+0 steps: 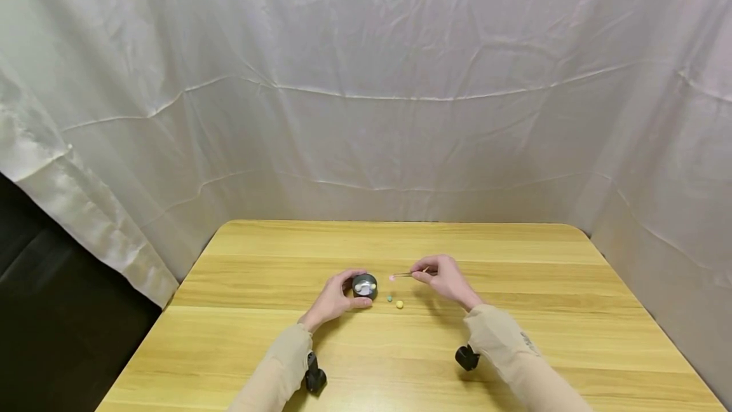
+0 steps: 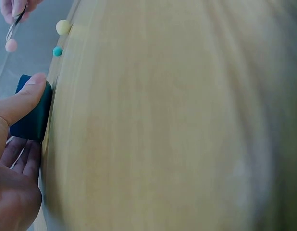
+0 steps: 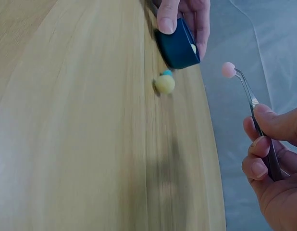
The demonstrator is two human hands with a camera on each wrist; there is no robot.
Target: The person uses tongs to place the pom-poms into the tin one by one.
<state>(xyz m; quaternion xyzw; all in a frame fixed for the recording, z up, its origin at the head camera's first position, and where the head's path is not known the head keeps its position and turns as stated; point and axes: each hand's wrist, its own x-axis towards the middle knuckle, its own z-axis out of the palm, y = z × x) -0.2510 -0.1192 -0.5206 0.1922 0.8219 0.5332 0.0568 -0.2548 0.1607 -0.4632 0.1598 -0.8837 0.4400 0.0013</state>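
My left hand [image 1: 334,297] grips a small dark round container [image 2: 35,113] from its left side, thumb at the near wall and fingers around the far side. Inside the container, pale and yellowish balls show in the head view. My right hand [image 1: 448,280] pinches a pair of metal tweezers [image 3: 256,113]. Their bent tips hold a pink ball [image 3: 228,70] above the table, to the right of the container. On the table between the hands lie a yellow ball [image 3: 165,84] and a smaller teal ball [image 2: 57,51].
The wood-grain table [image 1: 400,361] has rounded far corners. Pale curtains [image 1: 366,94] hang behind it and at the sides, with a black surface [image 1: 46,310] at the left. A black wrist camera [image 1: 314,377] sits at the left wrist, another wrist camera [image 1: 467,358] at the right.
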